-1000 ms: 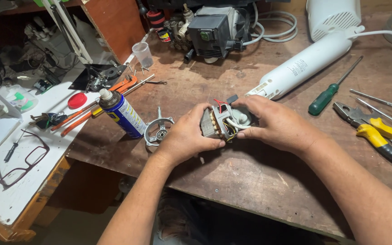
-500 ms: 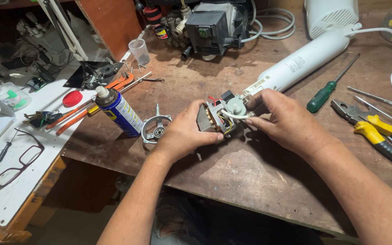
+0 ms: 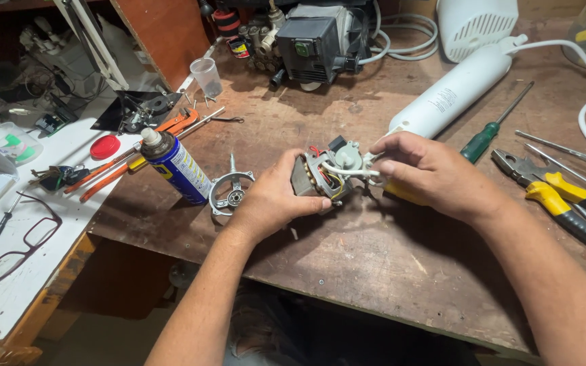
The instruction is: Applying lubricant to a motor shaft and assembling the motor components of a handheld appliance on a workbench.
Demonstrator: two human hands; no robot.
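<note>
My left hand [image 3: 274,200] grips a small electric motor [image 3: 321,175] with copper windings and coloured wires, held just above the wooden workbench [image 3: 388,257]. My right hand [image 3: 428,173] pinches the white wires and a grey plastic part [image 3: 348,156] at the motor's top right side. A yellow tool handle [image 3: 401,193] shows under my right palm. A round metal motor end cover [image 3: 230,193] lies on the bench just left of my left hand.
A blue-and-yellow spray can [image 3: 174,166] stands left of the cover. A white cylindrical housing [image 3: 452,98], green screwdriver [image 3: 486,135] and yellow-handled pliers [image 3: 564,203] lie to the right. A pump unit [image 3: 317,44] sits at the back; glasses [image 3: 18,244] rest on the white side table.
My right hand has shifted from cupping the motor to pinching the white wires at its top right. The motor has turned slightly in my left hand.
</note>
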